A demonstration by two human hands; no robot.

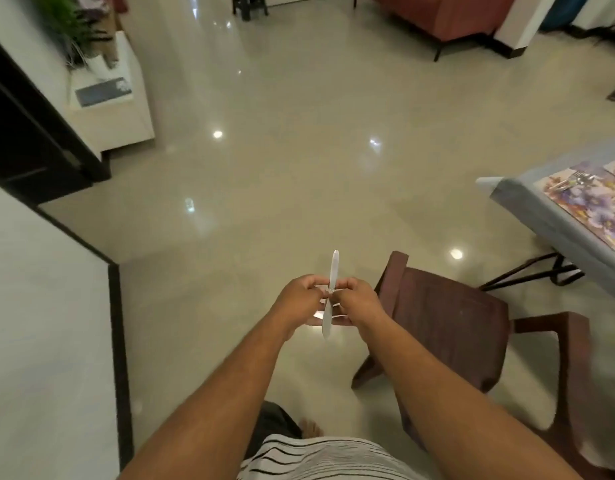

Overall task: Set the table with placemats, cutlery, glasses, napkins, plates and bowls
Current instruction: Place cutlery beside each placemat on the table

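Both my hands meet in front of my chest over the floor, gripping a small bunch of silver cutlery. One piece stands upright between them, its tip above my fingers and its other end below. My left hand holds the bunch from the left, my right hand from the right; other pieces stick out sideways between the fingers. At the right edge, the table with a grey-blue cloth carries a floral placemat with cutlery lying on it.
A dark red-brown wooden chair stands just right of my hands, beside the table. A white counter with a black edge runs along my left. A white cabinet with a plant is far left; a sofa stands at the back. Glossy floor lies ahead.
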